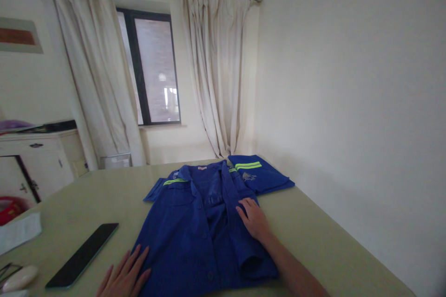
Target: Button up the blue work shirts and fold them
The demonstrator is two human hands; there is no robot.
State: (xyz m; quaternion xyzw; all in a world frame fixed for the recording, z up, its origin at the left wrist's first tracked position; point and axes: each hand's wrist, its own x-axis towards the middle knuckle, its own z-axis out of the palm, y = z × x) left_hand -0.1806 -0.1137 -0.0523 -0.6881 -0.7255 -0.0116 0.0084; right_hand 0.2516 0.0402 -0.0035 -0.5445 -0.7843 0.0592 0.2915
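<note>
A blue work jacket with yellow-green reflective strips lies spread on the table, its front unfastened and its collar at the far end. My left hand rests with fingers spread on the jacket's lower left edge. On the right front panel lies my right hand, its fingers stretched over the cloth. One sleeve is folded over near my right forearm, its cuff opening toward me. Beyond the jacket's right shoulder sits a folded blue garment with a similar strip.
The pale green table meets a white wall on the right. To the left lie a dark phone-like slab, a white computer mouse and some paper. A white cabinet and curtains stand behind.
</note>
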